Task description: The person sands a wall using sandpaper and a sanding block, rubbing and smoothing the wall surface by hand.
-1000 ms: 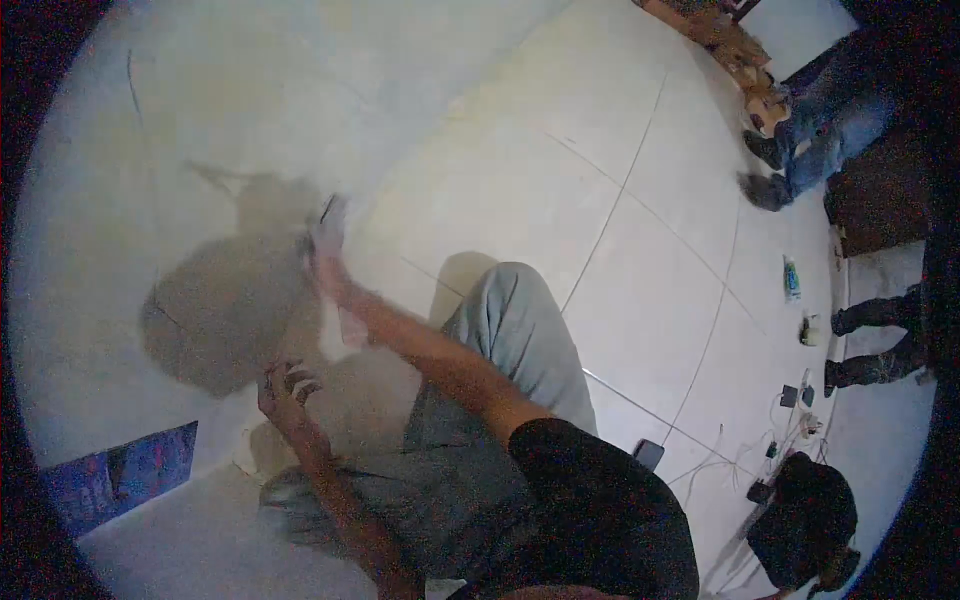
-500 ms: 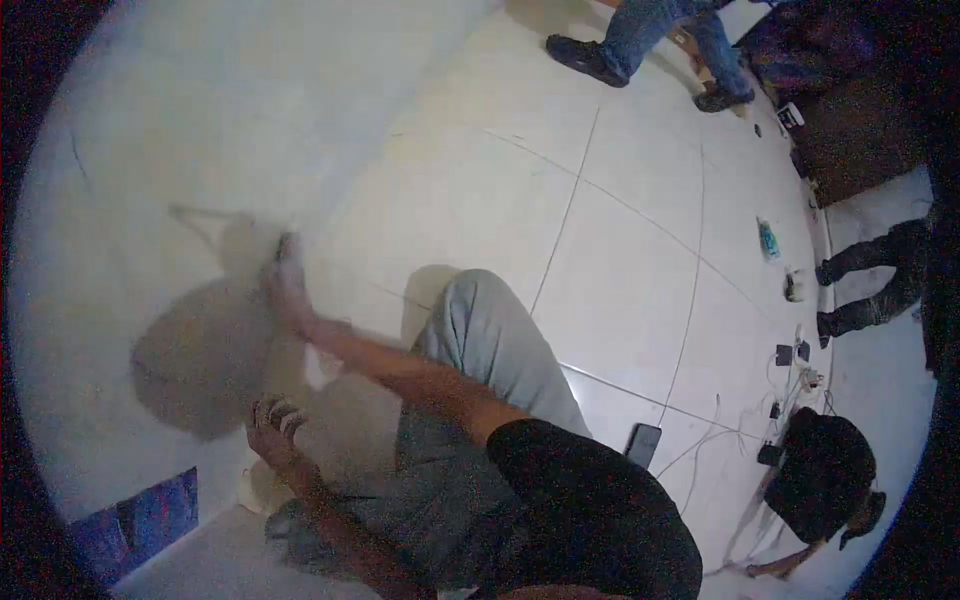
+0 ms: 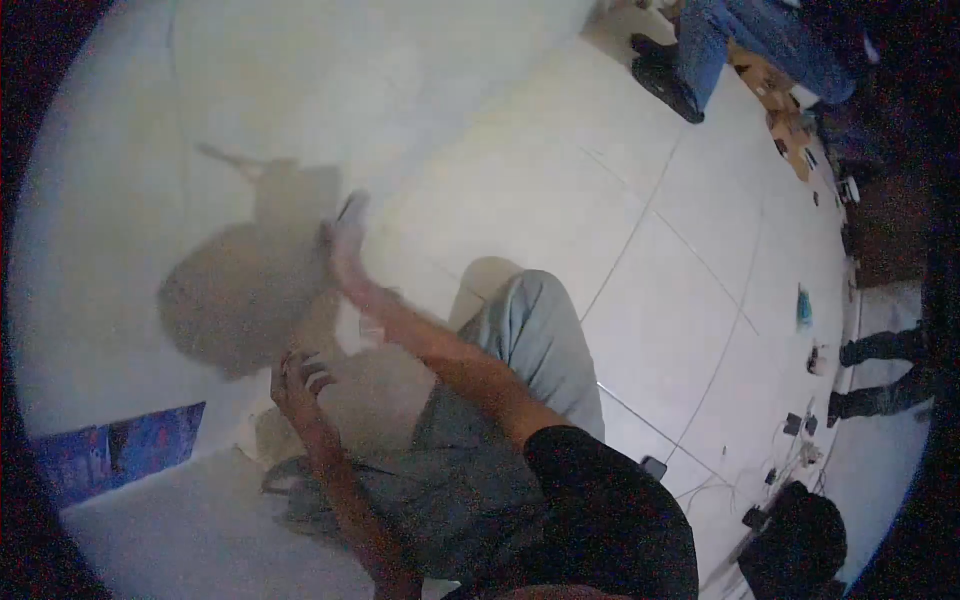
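My right hand [image 3: 347,245] is raised close to the pale wall [image 3: 420,60], its fingers closed around a small dark thing [image 3: 351,207] too blurred to name. A shadow [image 3: 240,300] falls on the wall beside it, with a thin, stick-like part at its top. Lower down, my left hand [image 3: 300,385] has bent fingers with gaps between them, and I see nothing in it. A small whitish box-like thing [image 3: 371,328] shows beside my right wrist. My bent knee [image 3: 545,310] in grey trousers is below my right forearm.
Blue printed sheets [image 3: 155,445] are low on the wall. A phone [image 3: 653,467] lies near my sleeve. Cables and adapters [image 3: 792,424], a green-blue packet [image 3: 803,308] and cardboard [image 3: 785,115] lie on the tiled floor. Other people's legs [image 3: 705,50] and a dark-clothed person [image 3: 795,545] are nearby.
The view has shifted, so both my hands appear farther up and right. My sleeve now covers most of the phone. The person in jeans stands differently at the upper right.
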Demonstrator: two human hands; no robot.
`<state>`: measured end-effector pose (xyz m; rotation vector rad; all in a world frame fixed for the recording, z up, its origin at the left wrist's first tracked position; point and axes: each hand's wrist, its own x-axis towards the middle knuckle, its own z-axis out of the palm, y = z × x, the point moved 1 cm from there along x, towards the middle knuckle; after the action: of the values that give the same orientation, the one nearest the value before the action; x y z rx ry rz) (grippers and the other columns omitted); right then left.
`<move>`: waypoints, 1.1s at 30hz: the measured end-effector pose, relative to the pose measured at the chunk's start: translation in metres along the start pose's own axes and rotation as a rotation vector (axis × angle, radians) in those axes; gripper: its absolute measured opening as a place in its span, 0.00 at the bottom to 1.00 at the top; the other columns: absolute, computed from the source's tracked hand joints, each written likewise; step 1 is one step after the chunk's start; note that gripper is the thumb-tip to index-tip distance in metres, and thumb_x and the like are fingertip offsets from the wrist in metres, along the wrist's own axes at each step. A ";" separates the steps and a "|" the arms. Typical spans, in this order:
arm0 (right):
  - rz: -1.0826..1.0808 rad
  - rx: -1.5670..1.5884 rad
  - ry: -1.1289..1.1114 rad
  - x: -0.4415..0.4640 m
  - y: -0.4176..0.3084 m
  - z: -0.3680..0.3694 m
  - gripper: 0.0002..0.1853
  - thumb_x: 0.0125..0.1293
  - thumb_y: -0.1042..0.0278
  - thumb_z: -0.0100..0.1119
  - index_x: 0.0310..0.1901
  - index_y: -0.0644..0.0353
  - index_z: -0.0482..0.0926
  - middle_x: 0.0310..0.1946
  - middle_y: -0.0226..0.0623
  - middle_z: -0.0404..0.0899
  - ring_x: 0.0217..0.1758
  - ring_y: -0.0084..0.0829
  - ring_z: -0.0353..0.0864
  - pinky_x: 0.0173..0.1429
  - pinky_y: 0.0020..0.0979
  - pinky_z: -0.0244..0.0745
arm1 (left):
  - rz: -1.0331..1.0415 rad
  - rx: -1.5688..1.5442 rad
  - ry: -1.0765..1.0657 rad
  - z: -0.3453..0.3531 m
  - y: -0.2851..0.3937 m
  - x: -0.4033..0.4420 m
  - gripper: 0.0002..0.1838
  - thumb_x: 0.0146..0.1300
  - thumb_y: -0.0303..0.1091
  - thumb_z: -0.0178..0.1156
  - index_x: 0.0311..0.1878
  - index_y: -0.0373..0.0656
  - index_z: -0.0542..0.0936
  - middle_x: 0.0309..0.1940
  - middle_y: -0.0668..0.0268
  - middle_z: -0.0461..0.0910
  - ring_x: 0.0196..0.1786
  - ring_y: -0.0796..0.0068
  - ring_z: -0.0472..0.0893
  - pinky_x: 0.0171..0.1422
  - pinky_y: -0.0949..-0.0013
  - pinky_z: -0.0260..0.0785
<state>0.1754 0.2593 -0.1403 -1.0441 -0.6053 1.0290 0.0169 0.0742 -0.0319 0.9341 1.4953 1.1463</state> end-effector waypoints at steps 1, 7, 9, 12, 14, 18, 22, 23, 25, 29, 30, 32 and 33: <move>-0.082 -0.072 0.067 0.000 0.000 -0.001 0.46 0.82 0.47 0.50 0.85 0.51 0.30 0.82 0.42 0.45 0.79 0.39 0.55 0.82 0.41 0.55 | -0.077 -0.021 0.043 -0.006 -0.002 0.000 0.18 0.77 0.42 0.55 0.60 0.39 0.77 0.46 0.59 0.83 0.40 0.68 0.84 0.38 0.64 0.82; -0.128 0.042 -0.044 -0.010 -0.005 -0.006 0.47 0.82 0.45 0.44 0.83 0.65 0.31 0.85 0.50 0.23 0.88 0.46 0.22 0.87 0.46 0.26 | -0.017 -0.127 0.007 0.004 -0.001 -0.003 0.12 0.76 0.35 0.57 0.56 0.40 0.78 0.44 0.61 0.83 0.40 0.69 0.85 0.36 0.66 0.82; -0.336 -0.386 -0.136 -0.043 0.025 -0.005 0.46 0.82 0.49 0.47 0.84 0.62 0.30 0.86 0.51 0.21 0.89 0.46 0.23 0.88 0.46 0.27 | -0.047 -0.119 0.027 0.006 -0.001 0.002 0.12 0.75 0.35 0.58 0.56 0.40 0.78 0.43 0.61 0.83 0.40 0.70 0.85 0.35 0.66 0.82; -0.242 -0.535 -0.146 -0.068 -0.032 0.021 0.46 0.81 0.54 0.49 0.84 0.57 0.30 0.86 0.52 0.24 0.89 0.46 0.30 0.87 0.45 0.33 | -0.053 -0.086 0.046 0.006 0.007 -0.005 0.12 0.75 0.34 0.58 0.55 0.40 0.79 0.42 0.62 0.83 0.39 0.70 0.85 0.34 0.66 0.82; 0.056 -0.232 -0.099 -0.066 -0.061 0.020 0.45 0.81 0.54 0.50 0.85 0.55 0.31 0.85 0.53 0.27 0.88 0.48 0.33 0.87 0.45 0.35 | -0.019 -0.073 0.058 0.002 0.003 -0.006 0.12 0.75 0.34 0.59 0.55 0.40 0.79 0.42 0.62 0.83 0.38 0.70 0.85 0.34 0.66 0.82; -0.011 0.005 -0.105 -0.005 -0.030 -0.015 0.48 0.81 0.41 0.41 0.83 0.66 0.29 0.86 0.50 0.21 0.89 0.47 0.19 0.88 0.45 0.24 | -0.056 -0.154 0.045 -0.004 0.001 -0.001 0.13 0.77 0.37 0.58 0.56 0.39 0.79 0.42 0.60 0.83 0.38 0.70 0.85 0.34 0.66 0.81; -0.066 0.078 -0.070 0.003 -0.023 -0.021 0.47 0.81 0.43 0.41 0.83 0.67 0.31 0.86 0.51 0.24 0.89 0.46 0.22 0.88 0.41 0.25 | -0.063 -0.099 0.024 0.010 0.008 -0.004 0.15 0.77 0.38 0.58 0.58 0.37 0.78 0.42 0.59 0.84 0.36 0.70 0.85 0.32 0.67 0.82; -0.084 0.040 -0.050 0.000 -0.024 -0.018 0.46 0.81 0.44 0.42 0.83 0.67 0.31 0.86 0.51 0.24 0.89 0.46 0.23 0.88 0.40 0.26 | -0.057 -0.102 0.021 0.009 0.004 -0.003 0.15 0.77 0.38 0.58 0.58 0.37 0.78 0.42 0.59 0.84 0.36 0.70 0.85 0.32 0.67 0.82; -0.056 0.010 -0.017 -0.017 -0.032 -0.004 0.45 0.82 0.47 0.43 0.83 0.67 0.32 0.86 0.51 0.24 0.89 0.48 0.23 0.88 0.40 0.25 | -0.019 -0.148 0.005 0.004 -0.011 -0.001 0.17 0.77 0.39 0.58 0.60 0.36 0.78 0.41 0.59 0.84 0.36 0.70 0.85 0.32 0.65 0.82; -0.080 -0.431 0.030 -0.045 -0.029 0.017 0.48 0.81 0.46 0.47 0.84 0.61 0.28 0.85 0.47 0.34 0.86 0.44 0.39 0.86 0.37 0.34 | -0.142 -0.226 -0.020 -0.004 -0.021 0.007 0.19 0.77 0.39 0.57 0.63 0.36 0.77 0.44 0.59 0.84 0.38 0.69 0.85 0.35 0.64 0.82; -0.099 -0.470 0.011 -0.055 -0.034 0.021 0.48 0.81 0.45 0.47 0.84 0.61 0.28 0.85 0.47 0.34 0.86 0.44 0.39 0.86 0.37 0.33 | -0.121 -0.150 0.031 -0.002 -0.024 0.007 0.18 0.77 0.39 0.57 0.62 0.37 0.77 0.45 0.59 0.83 0.38 0.68 0.85 0.35 0.64 0.82; -0.112 -0.460 -0.027 -0.069 -0.042 0.031 0.48 0.81 0.45 0.47 0.84 0.61 0.29 0.85 0.48 0.34 0.86 0.45 0.38 0.86 0.38 0.33 | -0.098 -0.070 0.077 0.001 -0.023 0.001 0.18 0.77 0.39 0.57 0.61 0.37 0.78 0.46 0.59 0.83 0.38 0.68 0.85 0.35 0.63 0.82; -0.104 -0.442 -0.041 -0.073 -0.044 0.033 0.48 0.81 0.45 0.47 0.84 0.61 0.29 0.85 0.48 0.34 0.87 0.45 0.38 0.86 0.38 0.33 | -0.076 -0.089 0.122 0.004 -0.014 -0.007 0.18 0.77 0.39 0.57 0.60 0.37 0.77 0.47 0.59 0.82 0.38 0.68 0.85 0.34 0.64 0.82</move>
<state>0.1353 0.2012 -0.0827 -1.3620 -0.9381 0.8438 0.0223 0.0643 -0.0443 0.7520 1.5506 1.2227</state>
